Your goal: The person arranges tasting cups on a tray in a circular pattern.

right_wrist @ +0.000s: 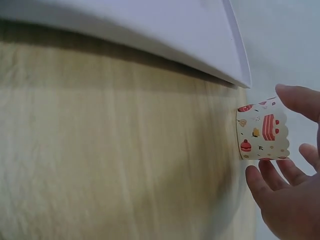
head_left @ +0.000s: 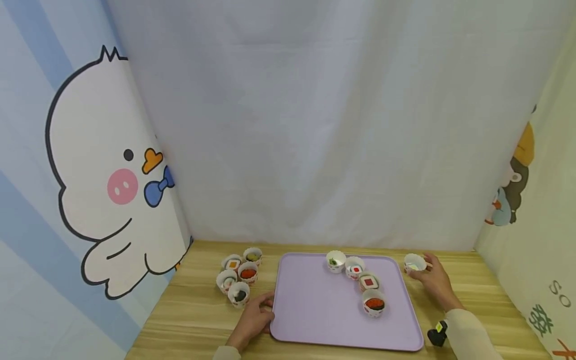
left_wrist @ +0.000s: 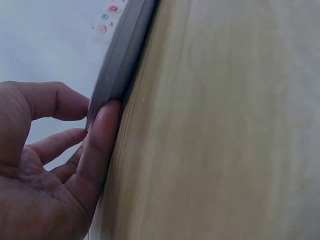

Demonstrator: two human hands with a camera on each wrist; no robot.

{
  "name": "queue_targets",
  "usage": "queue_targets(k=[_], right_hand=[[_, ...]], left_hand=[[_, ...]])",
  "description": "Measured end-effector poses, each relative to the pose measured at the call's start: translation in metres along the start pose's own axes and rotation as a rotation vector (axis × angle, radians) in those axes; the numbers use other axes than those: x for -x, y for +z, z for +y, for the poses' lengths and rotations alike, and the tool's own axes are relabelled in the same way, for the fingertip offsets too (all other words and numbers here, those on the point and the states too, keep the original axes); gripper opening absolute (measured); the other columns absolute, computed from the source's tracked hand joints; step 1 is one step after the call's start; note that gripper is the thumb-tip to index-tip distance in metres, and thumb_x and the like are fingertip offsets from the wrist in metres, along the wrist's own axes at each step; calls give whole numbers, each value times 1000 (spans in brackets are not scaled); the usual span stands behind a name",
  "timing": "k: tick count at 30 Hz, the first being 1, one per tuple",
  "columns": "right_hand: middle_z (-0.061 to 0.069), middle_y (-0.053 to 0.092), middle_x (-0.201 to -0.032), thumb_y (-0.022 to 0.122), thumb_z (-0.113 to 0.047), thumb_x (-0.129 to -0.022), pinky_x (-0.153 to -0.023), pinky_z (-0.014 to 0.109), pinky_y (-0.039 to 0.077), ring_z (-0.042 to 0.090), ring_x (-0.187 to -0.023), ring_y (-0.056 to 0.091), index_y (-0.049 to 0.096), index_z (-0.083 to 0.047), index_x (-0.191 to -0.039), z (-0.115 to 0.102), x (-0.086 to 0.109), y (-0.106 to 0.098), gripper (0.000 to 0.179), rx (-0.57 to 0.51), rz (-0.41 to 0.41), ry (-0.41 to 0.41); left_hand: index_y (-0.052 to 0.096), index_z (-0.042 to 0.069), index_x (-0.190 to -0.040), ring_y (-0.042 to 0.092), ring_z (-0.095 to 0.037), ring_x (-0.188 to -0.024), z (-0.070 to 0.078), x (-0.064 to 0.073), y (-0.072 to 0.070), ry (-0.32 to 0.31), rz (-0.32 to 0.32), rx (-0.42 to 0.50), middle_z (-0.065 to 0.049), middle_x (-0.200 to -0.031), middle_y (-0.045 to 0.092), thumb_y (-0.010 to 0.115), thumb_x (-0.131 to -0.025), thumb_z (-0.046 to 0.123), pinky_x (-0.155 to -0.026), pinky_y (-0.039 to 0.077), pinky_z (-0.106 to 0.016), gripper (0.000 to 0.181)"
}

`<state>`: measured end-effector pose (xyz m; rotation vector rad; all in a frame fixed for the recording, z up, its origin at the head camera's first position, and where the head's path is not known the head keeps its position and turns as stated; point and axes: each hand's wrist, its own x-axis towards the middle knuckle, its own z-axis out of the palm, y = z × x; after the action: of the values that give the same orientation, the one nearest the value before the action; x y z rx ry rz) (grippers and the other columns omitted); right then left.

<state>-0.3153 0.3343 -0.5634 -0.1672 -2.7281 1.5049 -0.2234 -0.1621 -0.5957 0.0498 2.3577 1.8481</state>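
Note:
My left hand [head_left: 253, 317] is at the left edge of a lilac tray [head_left: 315, 306]. In the left wrist view its thumb and fingers pinch the tray's rim [left_wrist: 122, 60], with the wood close beside them. Beyond the tray's right edge my right hand [head_left: 438, 284] holds a white paper cup [head_left: 413, 263] between thumb and fingers. The right wrist view shows this cup [right_wrist: 261, 131] upright, with red cake prints and a scalloped rim. Several similar cups with sushi-like pieces inside, such as the one with a red topping [head_left: 374, 311], stand on the tray's right half.
Left of the tray, several more filled paper cups [head_left: 239, 300] stand close together on the wooden table [head_left: 189, 320]. A small black object with a yellow label [head_left: 437, 334] lies beside the right forearm. A pale curtain [head_left: 315, 150] hangs behind the table, with printed cloths at both sides.

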Motion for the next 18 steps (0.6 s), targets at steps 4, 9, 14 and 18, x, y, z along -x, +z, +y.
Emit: queue_targets(k=[4, 9, 14, 18], right_hand=[[35, 26, -150, 74, -26, -86, -95, 41, 46, 50, -130, 41, 16, 5, -151, 1, -4, 1, 93, 27, 2, 3], [34, 35, -145, 75, -22, -85, -82, 27, 43, 45, -119, 51, 23, 6, -148, 4, -7, 3, 86, 62, 30, -13], [35, 40, -141, 73, -19, -84, -79, 28, 43, 45, -115, 53, 32, 6, -143, 5, -7, 7, 76, 88, 65, -19], [35, 44, -137, 73, -19, -85, -79, 31, 44, 45, -113, 54, 37, 5, -140, 5, -5, 7, 70, 106, 90, -10]], left_hand=[[47, -8, -140, 62, -10, -71, -3, -3, -1, -1, -2, 3, -17, -107, 58, 57, -71, -6, -49, 57, -32, 69], [47, -8, -140, 61, -9, -69, -5, -5, -2, -6, -3, 3, -15, -106, 58, 57, -71, -5, -48, 56, -30, 69], [47, -9, -139, 62, -9, -68, -6, -5, -2, -2, -5, 10, -16, -106, 58, 58, -71, -6, -49, 57, -31, 69], [47, -9, -140, 61, -10, -68, -4, -3, -2, -4, -8, 8, -16, -106, 58, 58, -72, -5, -49, 57, -32, 69]])
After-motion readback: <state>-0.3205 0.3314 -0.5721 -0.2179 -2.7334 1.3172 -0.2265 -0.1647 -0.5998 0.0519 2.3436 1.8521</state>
